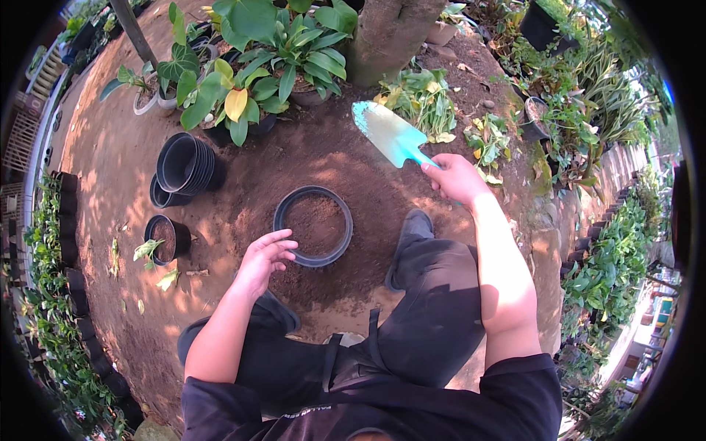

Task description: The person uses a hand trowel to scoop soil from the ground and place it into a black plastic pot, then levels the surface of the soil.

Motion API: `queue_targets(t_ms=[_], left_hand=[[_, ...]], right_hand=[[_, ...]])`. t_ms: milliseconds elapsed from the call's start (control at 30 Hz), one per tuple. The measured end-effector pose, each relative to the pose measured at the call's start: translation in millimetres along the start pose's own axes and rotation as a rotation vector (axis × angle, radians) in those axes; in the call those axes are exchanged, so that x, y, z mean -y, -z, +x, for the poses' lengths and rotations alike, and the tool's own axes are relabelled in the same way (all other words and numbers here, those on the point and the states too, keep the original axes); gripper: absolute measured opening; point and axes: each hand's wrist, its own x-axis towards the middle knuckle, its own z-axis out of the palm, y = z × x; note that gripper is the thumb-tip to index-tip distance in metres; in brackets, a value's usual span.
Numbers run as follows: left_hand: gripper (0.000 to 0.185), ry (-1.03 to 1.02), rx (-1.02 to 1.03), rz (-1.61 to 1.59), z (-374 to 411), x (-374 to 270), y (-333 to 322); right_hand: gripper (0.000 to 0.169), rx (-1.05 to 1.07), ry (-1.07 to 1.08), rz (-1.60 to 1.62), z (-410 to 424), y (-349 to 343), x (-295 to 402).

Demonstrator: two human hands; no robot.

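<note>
My right hand grips the handle of a turquoise garden trowel, its soil-marked blade raised and pointing to the upper left. On the ground between my feet stands a round black plastic pot with brown soil inside. My left hand is beside the pot's lower left rim, fingers spread and holding nothing; whether a fingertip touches the rim I cannot tell. A smaller soil-filled black pot stands to the left, a leafy cutting at its edge.
Stacked black pots lean at the left. Potted leafy plants and a tree trunk stand ahead. Bunches of leafy cuttings lie on the soil at the upper right. A stone edge runs along the right, with more plants beyond.
</note>
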Motion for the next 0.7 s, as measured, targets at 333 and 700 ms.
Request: queue_targets(t_ms=[333,700], left_hand=[[0.012,-0.072,-0.248,-0.041,-23.3,-4.8,53.9],[0.026,-0.756,-0.683,-0.62,-164.8,-45.2,92.5]], right_hand=[[0.024,0.096,-0.081,0.023,23.5,-18.3,-14.2],[0.027,0.081,0.124,-0.016,12.5,-58.0,32.0]])
